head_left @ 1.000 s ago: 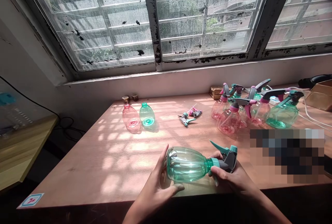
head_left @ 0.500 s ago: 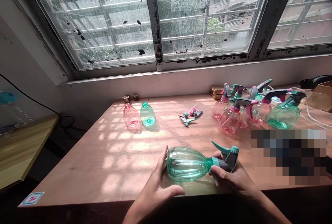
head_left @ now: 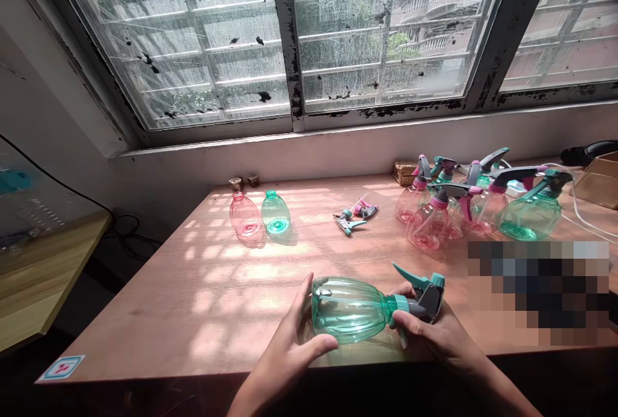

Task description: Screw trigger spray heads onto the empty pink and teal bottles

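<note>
A clear green spray bottle (head_left: 350, 311) lies sideways in the air above the table's front edge, its base to the left. My right hand (head_left: 434, 333) is closed around the neck, with the thumb and fingers on the teal collar. The teal and grey trigger head (head_left: 427, 295) sits on the neck and points right, its lever upward. Around the base curls my left hand (head_left: 294, 340), thumb at the lower front side and fingers partly hidden behind the bottle.
Headless pink (head_left: 245, 219) and green (head_left: 276, 212) bottles stand at the back left. Two loose trigger heads (head_left: 355, 216) lie mid-table. Several assembled spray bottles (head_left: 429, 224) crowd the right, near a blurred patch (head_left: 541, 288) and a cardboard box (head_left: 599, 179).
The green bottle has turned slightly about its length and tips a little lower at the base. My left thumb has shifted against its lower side. My right hand keeps its hold on the neck.
</note>
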### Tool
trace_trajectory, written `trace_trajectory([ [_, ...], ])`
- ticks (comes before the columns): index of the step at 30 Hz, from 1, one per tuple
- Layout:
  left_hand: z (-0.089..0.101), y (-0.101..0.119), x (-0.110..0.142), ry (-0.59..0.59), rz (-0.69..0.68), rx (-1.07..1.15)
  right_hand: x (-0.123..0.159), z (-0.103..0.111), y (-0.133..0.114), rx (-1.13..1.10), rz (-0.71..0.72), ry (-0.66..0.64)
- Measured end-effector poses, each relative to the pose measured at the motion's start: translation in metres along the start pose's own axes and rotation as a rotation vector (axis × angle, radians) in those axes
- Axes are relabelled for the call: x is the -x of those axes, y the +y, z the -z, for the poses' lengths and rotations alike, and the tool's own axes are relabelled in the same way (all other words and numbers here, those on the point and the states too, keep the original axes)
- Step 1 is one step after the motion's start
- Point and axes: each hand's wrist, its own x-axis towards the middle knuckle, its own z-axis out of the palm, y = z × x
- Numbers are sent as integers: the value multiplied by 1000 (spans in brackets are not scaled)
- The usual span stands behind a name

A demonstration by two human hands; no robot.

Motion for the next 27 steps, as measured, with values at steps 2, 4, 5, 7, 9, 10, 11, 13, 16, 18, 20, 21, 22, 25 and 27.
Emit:
trace_trajectory([
  [2, 0, 1, -1, -9, -11, -29, -1, 0, 1, -7, 10, -3],
  [4, -1, 3, -2, -31, -37, -45, -1, 0, 0, -31, 19, -6],
  [5, -2, 3, -2, -45, -46, -38, -2, -1, 0, -45, 22, -8],
  [7, -2, 2, -2, -68, -48, -8, -2, -2, -1, -60, 25, -5],
  [9, -1, 0, -2, -60, -43, 26, -2, -2, -1, -58, 22, -3],
  [10, 0, 0, -2, -51, -39, 34, -1, -2, 0, -54, 21, -3],
  [11, 0, 0, -1, -42, -37, 34, -1, -2, 0, -51, 21, -3],
  [13, 1, 2, -1, -40, -34, 9, -2, -1, 2, -61, 26, -4],
  [16, 0, 5, -1, -70, -46, -44, -3, 0, 3, -91, 28, 0],
  [18, -1, 6, -1, -92, -59, -40, -3, 0, 3, -97, 17, 12],
  [20, -1, 4, -1, -99, -60, -7, -3, -1, 3, -88, 11, 30],
  [21, -1, 3, -1, -91, -59, 10, -3, -1, 3, -84, 11, 38],
  [22, 0, 1, -1, -78, -55, 22, -2, -2, 3, -81, 13, 43],
  [25, 1, 2, -1, -42, -48, 1, -2, -3, 2, -85, 18, 50],
  [27, 1, 5, -1, -50, -43, -36, -2, -4, 0, -95, 10, 57],
])
